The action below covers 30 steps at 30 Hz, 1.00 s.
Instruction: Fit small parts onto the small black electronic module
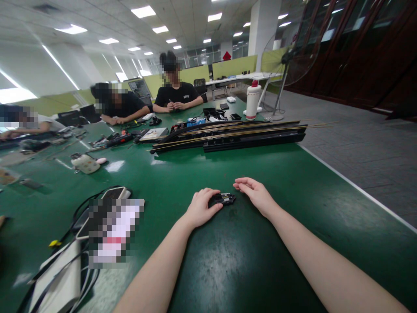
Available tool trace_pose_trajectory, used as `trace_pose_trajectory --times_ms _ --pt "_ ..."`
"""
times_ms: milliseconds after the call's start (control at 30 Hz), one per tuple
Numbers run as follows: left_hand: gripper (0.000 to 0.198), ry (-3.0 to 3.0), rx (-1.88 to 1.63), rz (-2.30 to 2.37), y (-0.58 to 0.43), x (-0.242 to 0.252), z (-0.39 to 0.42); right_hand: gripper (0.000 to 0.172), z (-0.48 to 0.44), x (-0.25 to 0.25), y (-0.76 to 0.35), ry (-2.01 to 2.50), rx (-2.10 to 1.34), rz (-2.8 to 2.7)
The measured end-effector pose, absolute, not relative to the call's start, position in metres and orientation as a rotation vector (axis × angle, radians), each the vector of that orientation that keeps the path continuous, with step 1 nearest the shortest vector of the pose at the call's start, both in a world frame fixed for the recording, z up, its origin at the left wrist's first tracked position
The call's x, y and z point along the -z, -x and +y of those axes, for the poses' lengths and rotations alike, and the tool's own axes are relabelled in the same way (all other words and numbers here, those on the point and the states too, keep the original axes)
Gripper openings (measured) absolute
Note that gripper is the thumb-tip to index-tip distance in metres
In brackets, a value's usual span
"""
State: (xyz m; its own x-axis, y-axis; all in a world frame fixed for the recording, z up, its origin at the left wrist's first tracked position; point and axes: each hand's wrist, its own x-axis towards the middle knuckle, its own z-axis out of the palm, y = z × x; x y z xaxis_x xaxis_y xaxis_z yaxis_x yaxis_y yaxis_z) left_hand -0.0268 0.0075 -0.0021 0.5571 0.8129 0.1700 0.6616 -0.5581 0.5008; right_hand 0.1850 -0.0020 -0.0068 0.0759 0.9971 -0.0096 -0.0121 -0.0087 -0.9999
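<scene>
A small black electronic part (224, 199) lies on the green table (228, 252) in front of me. My left hand (202, 208) rests on the mat with its fingers curled round the part's left end, thumb under it. My right hand (256, 193) lies just right of the part, fingers loosely bent and pointing left, fingertips close to the part's right end; it holds nothing that I can see.
Long black rails with thin brass rods (234, 132) lie across the table beyond my hands. A white bottle (253, 100) stands at the far end. Cables, white devices (61, 278) and tools crowd the left side. Three people sit along the far left. The table edge runs at right.
</scene>
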Motion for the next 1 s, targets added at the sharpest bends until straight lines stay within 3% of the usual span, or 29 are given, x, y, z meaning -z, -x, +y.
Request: trace_pose_trajectory --times_ms 467,700,1000 --pt "0.040 -2.419 -0.569 1.194 0.028 0.006 0.008 0.018 -0.005 0.009 -0.179 1.270 -1.093 -1.375" --pt "0.038 -2.412 -0.586 1.180 0.029 0.007 0.009 0.020 -0.015 0.007 -0.174 1.248 -0.751 -1.813" --pt "0.046 -2.396 -0.595 1.179 0.029 0.007 0.009 0.023 -0.015 0.013 -0.172 1.254 -0.586 -2.011"
